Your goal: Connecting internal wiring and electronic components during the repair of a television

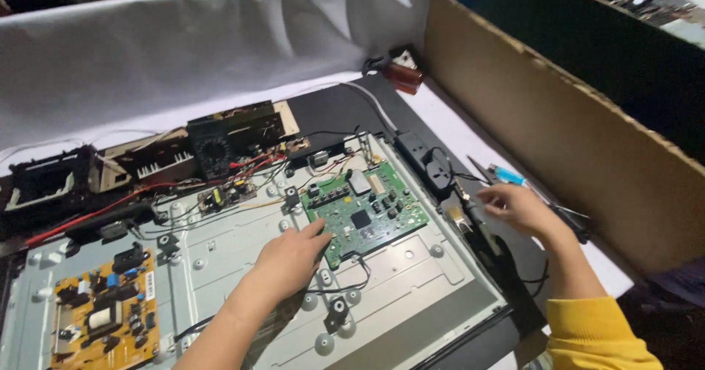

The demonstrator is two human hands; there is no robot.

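Left hand (288,256) flat, fingers spread, on green rectangular circuit board (365,211), long axis running left-right; right hand (518,207) pinching black probe (470,210).

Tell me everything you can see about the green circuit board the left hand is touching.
The green circuit board is a flat rectangle lying face up and skewed on the grey metal back panel. It carries a black square chip near its middle, smaller dark parts, a silvery shield and connectors along its far edge. Black and red wires run to its top side. The left hand rests its fingertips on the near left corner; the right hand is clear of it.
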